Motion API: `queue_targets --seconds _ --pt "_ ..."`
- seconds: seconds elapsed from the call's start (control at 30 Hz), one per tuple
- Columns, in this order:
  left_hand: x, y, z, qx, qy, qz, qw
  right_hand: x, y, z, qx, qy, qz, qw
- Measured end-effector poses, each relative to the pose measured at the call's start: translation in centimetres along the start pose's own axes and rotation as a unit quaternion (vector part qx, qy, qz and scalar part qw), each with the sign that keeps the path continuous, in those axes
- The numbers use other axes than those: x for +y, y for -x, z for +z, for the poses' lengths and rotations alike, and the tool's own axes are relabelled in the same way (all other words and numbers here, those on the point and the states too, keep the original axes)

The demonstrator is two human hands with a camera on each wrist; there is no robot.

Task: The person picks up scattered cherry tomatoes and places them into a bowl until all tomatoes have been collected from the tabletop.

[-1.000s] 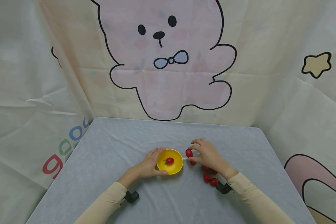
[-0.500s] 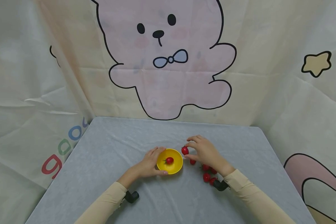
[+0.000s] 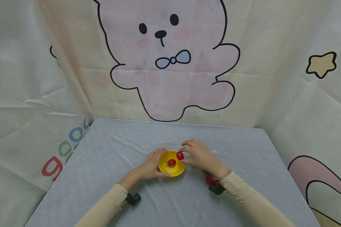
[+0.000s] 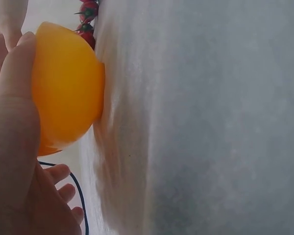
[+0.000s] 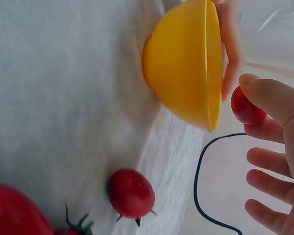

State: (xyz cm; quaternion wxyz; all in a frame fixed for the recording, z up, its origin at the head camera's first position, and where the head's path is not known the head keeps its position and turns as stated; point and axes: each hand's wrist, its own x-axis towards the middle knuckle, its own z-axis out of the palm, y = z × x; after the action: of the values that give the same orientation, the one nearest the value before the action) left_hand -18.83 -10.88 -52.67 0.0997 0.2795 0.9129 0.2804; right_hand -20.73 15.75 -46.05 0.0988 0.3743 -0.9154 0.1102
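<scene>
A small yellow bowl (image 3: 175,171) stands on the cloth-covered table. My left hand (image 3: 151,165) holds it from the left, thumb at the near rim and fingers at the far rim. Inside lies one cherry tomato (image 3: 171,162) with a green stem. My right hand (image 3: 201,157) pinches another cherry tomato (image 3: 180,155) between thumb and index finger, over the bowl's right rim in the head view. In the right wrist view this held tomato (image 5: 247,106) shows just above the rim, the other fingers spread apart.
More cherry tomatoes (image 3: 209,179) lie right of the bowl, partly hidden under my right wrist. One loose tomato (image 5: 132,193) sits nearest the bowl. A black wrist camera (image 3: 217,189) overlaps the group. A printed fabric backdrop (image 3: 170,94) rises behind the table (image 3: 125,135).
My right hand has carried the pinched tomato leftward, from beside the bowl to over its right rim. My left hand and the bowl have stayed in place.
</scene>
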Motion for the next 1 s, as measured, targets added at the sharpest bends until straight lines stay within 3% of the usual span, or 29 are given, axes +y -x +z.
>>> queue_targets --seconds 0.47,1.0 --pt "0.1 0.0 -0.1 -0.007 -0.009 0.014 0.9998 -0.8 -0.1 1.5 -0.003 0.007 -0.038 0.9993" --pt "0.0 -0.2 0.1 -0.007 0.001 0.015 0.9999 -1.3 0.0 2.4 -0.047 -0.015 -0.031 0.9983"
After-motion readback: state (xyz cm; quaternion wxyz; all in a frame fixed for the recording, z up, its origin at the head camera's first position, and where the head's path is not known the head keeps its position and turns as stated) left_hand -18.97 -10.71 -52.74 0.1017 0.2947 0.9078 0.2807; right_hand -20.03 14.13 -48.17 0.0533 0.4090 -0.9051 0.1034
